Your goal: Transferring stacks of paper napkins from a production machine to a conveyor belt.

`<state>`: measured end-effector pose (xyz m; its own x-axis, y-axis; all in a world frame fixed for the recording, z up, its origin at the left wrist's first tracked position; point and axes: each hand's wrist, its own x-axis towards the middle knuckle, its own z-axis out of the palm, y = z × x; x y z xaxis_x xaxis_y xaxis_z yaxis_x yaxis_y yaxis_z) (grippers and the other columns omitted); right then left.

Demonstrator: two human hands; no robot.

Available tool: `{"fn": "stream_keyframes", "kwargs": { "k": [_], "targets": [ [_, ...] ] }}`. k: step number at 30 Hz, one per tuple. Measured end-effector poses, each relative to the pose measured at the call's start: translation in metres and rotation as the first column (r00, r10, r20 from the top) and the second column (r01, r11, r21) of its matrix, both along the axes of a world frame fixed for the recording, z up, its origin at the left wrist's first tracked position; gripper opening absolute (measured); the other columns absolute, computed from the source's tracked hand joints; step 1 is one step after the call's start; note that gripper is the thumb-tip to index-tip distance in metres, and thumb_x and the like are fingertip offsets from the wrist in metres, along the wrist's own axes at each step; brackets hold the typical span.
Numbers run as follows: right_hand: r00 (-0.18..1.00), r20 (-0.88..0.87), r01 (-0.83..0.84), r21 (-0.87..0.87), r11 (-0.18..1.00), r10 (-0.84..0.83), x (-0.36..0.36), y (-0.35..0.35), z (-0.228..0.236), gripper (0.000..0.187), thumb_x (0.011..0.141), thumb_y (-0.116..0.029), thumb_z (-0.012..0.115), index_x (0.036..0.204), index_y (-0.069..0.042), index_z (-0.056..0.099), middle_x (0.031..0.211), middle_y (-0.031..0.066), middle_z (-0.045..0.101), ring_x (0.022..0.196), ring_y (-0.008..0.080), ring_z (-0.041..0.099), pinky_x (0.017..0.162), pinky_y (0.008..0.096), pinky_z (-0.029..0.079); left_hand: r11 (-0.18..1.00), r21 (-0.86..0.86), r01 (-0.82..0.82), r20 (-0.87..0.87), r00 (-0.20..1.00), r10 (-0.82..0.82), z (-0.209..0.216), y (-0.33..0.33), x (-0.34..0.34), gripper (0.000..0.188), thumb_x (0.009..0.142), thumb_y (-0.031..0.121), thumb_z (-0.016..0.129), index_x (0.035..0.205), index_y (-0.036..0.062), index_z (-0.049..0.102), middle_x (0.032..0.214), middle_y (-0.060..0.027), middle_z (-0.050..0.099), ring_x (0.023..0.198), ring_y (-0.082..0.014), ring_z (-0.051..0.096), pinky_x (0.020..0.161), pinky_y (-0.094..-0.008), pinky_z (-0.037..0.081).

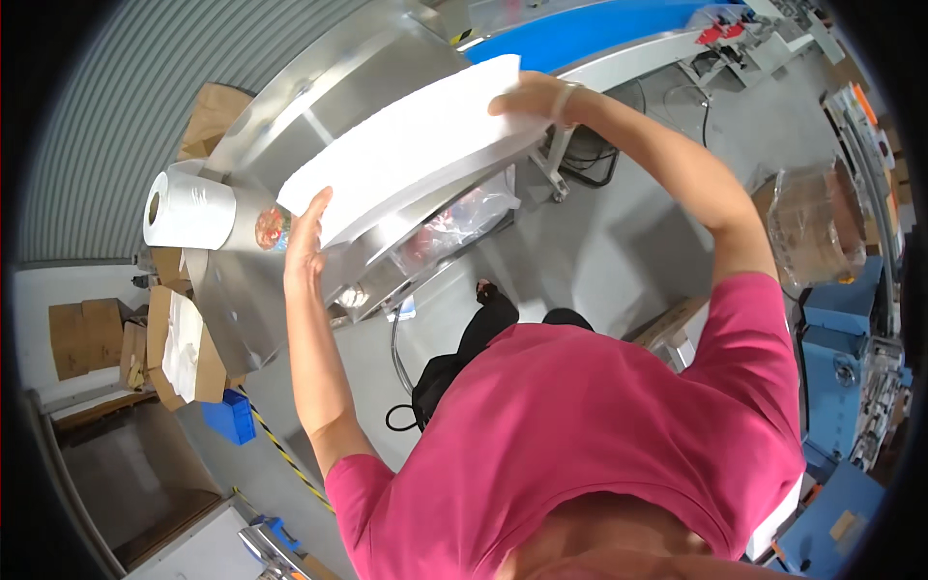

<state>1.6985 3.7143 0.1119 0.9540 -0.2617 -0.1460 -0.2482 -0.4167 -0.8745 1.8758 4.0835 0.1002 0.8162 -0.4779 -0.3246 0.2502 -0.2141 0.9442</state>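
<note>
A long white slab [416, 145], perhaps a stack of thin sheets or foam, is held up between my two hands above a metal worktable [242, 300]. Its upper edge looks slightly ragged; what it is made of I cannot tell. My left hand [307, 232] grips its near left end, thumb on the front face. At the far right end, my right hand [532, 97] has its fingers closed round the slab, a pale band on that wrist. Close to my left hand lies a small colourful packet [272, 229].
A white roll [193, 210] stands on the table's left. Clear plastic bags [464, 222] sit under the slab. Beyond runs a blue conveyor belt [590, 34]. An open carton [184, 353] and a blue bin [230, 416] are at left; blue machinery [836, 372] is at right.
</note>
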Motion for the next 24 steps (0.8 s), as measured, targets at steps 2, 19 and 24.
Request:
{"fn": "stream_keyframes", "kwargs": {
  "k": [2,19,24],
  "targets": [
    [0.998,0.022,-0.061,-0.064,0.996,0.063,0.048,0.012,-0.010,0.050,0.074,-0.043,0.067,0.104,-0.003,0.067,0.102,0.0142,0.066,0.091,0.0228,0.061,0.078,0.0337,0.047,0.999,0.047,-0.014,-0.061,0.998,0.017,-0.012,0.014,0.035,0.078,0.079,0.044,0.068,0.138,0.0014,0.039,0.141,-0.0106,0.041,0.136,-0.0215,0.029,0.112,-0.0389,0.016],
    [0.883,-0.442,-0.046,0.246,0.968,0.154,0.096,-0.030,-0.022,0.078,0.072,-0.057,0.071,0.123,-0.002,0.051,0.108,0.0126,0.060,0.091,0.0186,0.061,0.074,0.0289,0.050,0.607,0.525,-0.597,0.817,0.554,-0.162,0.027,-0.029,0.009,0.078,0.080,0.037,0.070,0.136,-0.0051,0.035,0.131,-0.0275,0.044,0.126,-0.0370,0.038,0.104,-0.0460,0.032],
    [0.840,-0.388,-0.217,0.399,0.891,0.379,0.081,-0.069,-0.032,0.104,0.072,-0.062,0.069,0.137,0.008,0.027,0.099,0.0178,0.062,0.085,0.0241,0.064,0.075,0.0320,0.054,0.910,0.201,-0.361,0.721,0.683,0.111,0.028,-0.173,-0.082,0.068,0.083,0.031,0.069,0.134,-0.0032,0.040,0.139,-0.0244,0.035,0.130,-0.0368,0.035,0.108,-0.0432,0.027]
  ]
}}
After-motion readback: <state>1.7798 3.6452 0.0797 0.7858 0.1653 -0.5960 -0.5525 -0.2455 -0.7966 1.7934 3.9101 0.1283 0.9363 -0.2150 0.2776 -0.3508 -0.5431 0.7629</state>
